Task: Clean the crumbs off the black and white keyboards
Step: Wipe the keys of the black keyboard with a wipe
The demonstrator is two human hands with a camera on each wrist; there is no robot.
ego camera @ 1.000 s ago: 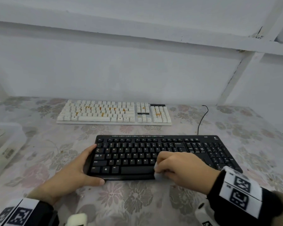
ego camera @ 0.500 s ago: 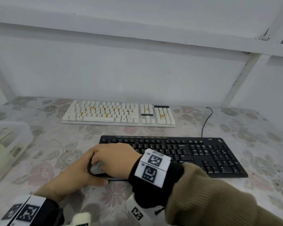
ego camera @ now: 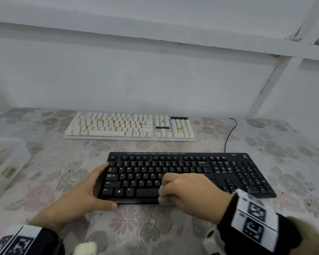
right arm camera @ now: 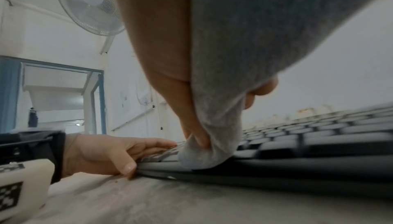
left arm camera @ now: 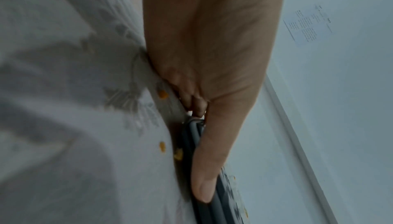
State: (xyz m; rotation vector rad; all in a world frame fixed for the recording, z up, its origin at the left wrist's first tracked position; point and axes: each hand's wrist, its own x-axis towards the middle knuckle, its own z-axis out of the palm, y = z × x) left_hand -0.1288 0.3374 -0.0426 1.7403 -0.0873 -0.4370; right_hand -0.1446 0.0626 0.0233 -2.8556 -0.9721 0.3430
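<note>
The black keyboard (ego camera: 191, 172) lies near me on the flowered tablecloth. My left hand (ego camera: 87, 190) holds its left front corner, thumb along the front edge and fingers up the left side, as the left wrist view (left arm camera: 212, 126) and the right wrist view (right arm camera: 102, 152) confirm. My right hand (ego camera: 190, 188) grips a bunched grey cloth (ego camera: 164, 199) and presses it on the space-bar row near the front edge (right arm camera: 210, 155). The white keyboard (ego camera: 129, 127) lies behind, with orange crumbs among its keys.
A clear plastic container (ego camera: 6, 159) stands at the left edge. A black cable (ego camera: 228, 133) runs from the black keyboard toward the wall. Orange crumbs (left arm camera: 162, 94) lie on the tablecloth by the keyboard's left corner. A wall fan (right arm camera: 91, 4) hangs above.
My right hand swept the cloth left to the keyboard's left end, then came back right to the middle front. My left hand stayed on the corner.
</note>
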